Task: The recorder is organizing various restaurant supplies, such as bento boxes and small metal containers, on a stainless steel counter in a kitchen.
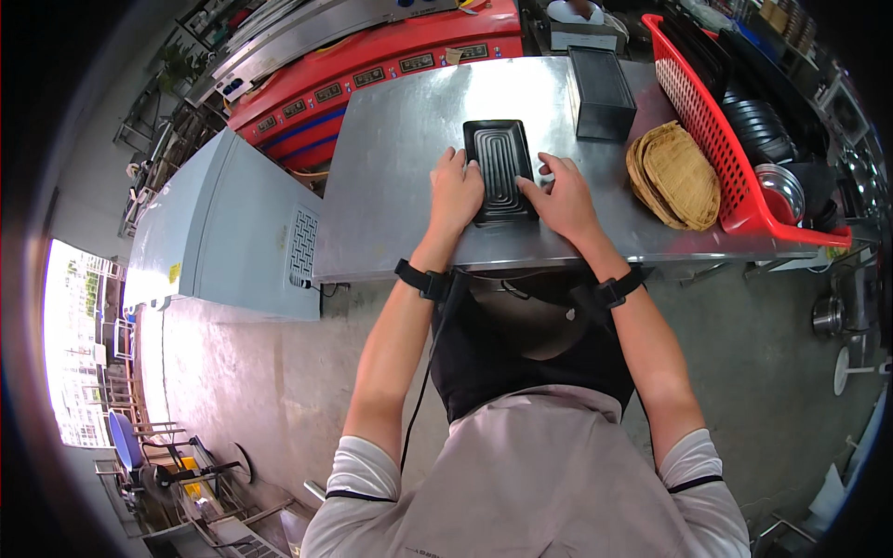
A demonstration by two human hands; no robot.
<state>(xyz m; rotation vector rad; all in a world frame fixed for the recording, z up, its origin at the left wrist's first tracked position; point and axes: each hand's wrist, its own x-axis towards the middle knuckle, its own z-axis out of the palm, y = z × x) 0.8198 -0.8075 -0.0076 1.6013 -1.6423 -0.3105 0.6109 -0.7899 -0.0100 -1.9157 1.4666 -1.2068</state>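
Black ribbed rectangular tray (500, 170) lies flat on the steel table (391, 158), near its front edge. Left hand (455, 193) grips its left rim, fingers curled; right hand (562, 198) presses its right edge, fingers spread. Woven baskets (677, 175) sit to the right.

Light grey short-sleeved shirt, dark trim at sleeve hems. Black apron over front. Black strap on each wrist, left hand (455, 194) and right hand (565, 197). Thin black cable from left strap.

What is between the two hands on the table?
A black ridged rectangular tray lies between the left hand and right hand, seen in the head view.
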